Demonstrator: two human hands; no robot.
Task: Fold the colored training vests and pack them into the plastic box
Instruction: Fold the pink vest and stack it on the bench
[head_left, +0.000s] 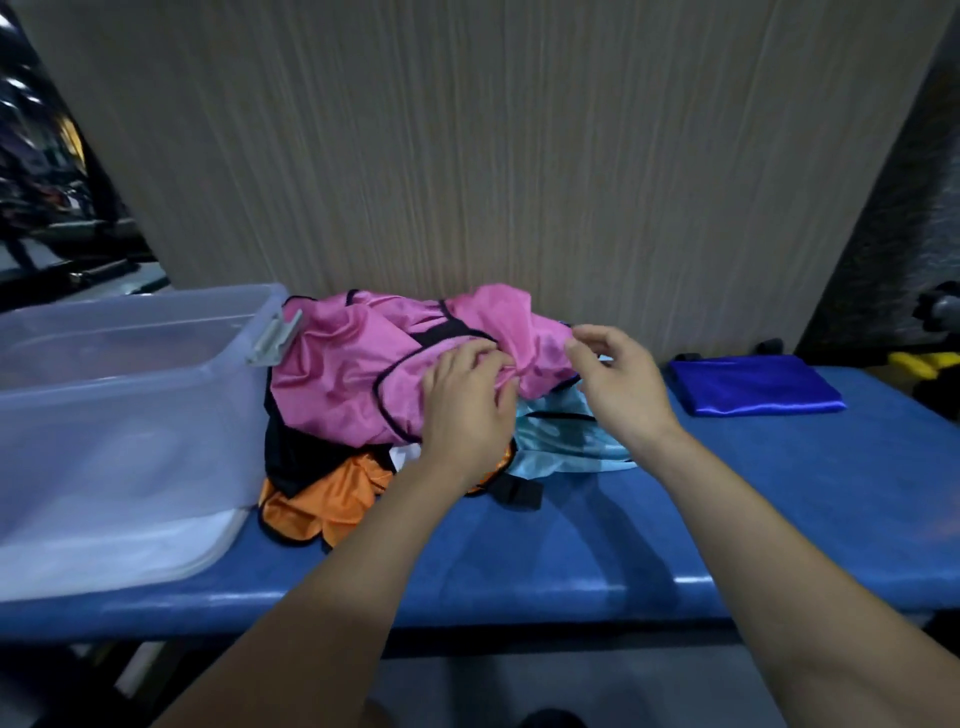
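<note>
While both forearms reach in from the near edge, the blue surface (571, 561) carries a heap of vests at its middle. An orange vest (322, 499) lies nearest, a light blue vest (561, 447) just right of it, and a pink vest (343, 379) on top. The left hand (462, 410) has its fingers curled into the pink cloth; the right hand (618, 384) pinches its right fold. At left stands the clear plastic box (119, 415), touching the heap. A folded blue vest (753, 384) lies far right, against the wood-grain wall (493, 145).
</note>
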